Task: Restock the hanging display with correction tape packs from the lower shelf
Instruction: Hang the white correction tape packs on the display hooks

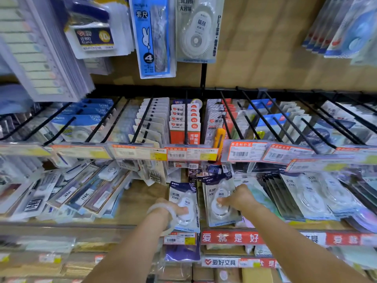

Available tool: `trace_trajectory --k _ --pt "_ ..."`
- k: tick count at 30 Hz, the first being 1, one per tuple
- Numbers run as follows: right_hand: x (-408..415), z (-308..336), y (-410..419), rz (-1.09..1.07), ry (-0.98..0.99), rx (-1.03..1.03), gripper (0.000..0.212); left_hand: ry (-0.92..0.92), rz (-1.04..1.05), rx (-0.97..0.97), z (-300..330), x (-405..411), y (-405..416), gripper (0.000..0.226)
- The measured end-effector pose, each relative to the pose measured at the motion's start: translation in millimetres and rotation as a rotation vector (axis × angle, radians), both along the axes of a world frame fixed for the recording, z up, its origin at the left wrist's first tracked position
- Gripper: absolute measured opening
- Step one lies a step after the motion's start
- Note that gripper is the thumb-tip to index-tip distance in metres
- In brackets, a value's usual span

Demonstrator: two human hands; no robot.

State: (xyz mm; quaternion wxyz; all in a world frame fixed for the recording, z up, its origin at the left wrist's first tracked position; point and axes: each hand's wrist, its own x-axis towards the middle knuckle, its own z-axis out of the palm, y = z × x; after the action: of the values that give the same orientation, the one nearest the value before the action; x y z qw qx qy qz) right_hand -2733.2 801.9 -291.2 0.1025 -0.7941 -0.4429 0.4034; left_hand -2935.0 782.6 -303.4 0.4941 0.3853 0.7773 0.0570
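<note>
Fingers of left hand (170, 209) curl round the lower bubble of one correction tape pack (184, 203); fingers of right hand (237, 198) lie over the bubble of a second pack (221, 203), thumb seeming to pinch its left side, exact finger lay hard to tell. Both packs sit on the lower shelf (142, 197), side by side, tilted back. Grip on the bubble probably because it is the only raised part; the card is flat and slick. Packs: glossy printed card, clear moulded blister, rounded white dispenser inside. Clear bangle (163, 207) on left wrist. More matching packs (306, 193) stacked to the right. Target likely the hanging correction tape pack (196, 29) up top on the wood-look backboard. Black wire pegs (230, 117) between. Blurry; lift not yet begun, I judge.
</note>
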Motion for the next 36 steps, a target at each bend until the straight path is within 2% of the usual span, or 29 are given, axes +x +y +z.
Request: trace_trajectory --k 3,6,11,15,18,21,23,26,27,31,36 --pt "2 5 -11 -0.024 0.082 0.035 0.073 -0.009 -0.03 -0.014 -1 -1 -9 0.071" --pt "4 12 -27 -0.01 0.114 0.058 0.077 -0.03 -0.084 -0.025 3 0 -22 0.074" --pt "4 23 -56 -0.012 0.235 0.095 0.066 -0.037 -0.077 0.046 11 -4 -46 0.064" --pt "2 29 -79 0.005 0.352 0.159 0.069 -0.123 0.019 0.105 17 -8 -72 0.065" --pt "0 33 -94 0.026 0.407 0.191 0.061 -0.207 0.102 0.147 26 -10 -92 0.067" --pt "-3 47 -108 0.037 0.459 0.228 0.043 -0.302 0.169 0.226 34 -14 -110 0.084" --pt "-4 58 -117 0.062 0.502 0.266 0.042 -0.36 0.198 0.277 39 -22 -122 0.092" --pt "-6 74 -127 0.104 0.564 0.313 0.038 -0.455 0.212 0.316 56 -33 -137 0.078" --pt "-7 80 -130 0.117 0.563 0.316 0.038 -0.46 0.198 0.326 65 -35 -143 0.075" --pt "-12 102 -137 0.146 0.573 0.35 0.05 -0.505 0.19 0.381 69 -55 -141 0.104" --pt "-13 132 -139 0.203 0.584 0.457 0.055 -0.513 0.179 0.516 105 -56 -140 0.101"
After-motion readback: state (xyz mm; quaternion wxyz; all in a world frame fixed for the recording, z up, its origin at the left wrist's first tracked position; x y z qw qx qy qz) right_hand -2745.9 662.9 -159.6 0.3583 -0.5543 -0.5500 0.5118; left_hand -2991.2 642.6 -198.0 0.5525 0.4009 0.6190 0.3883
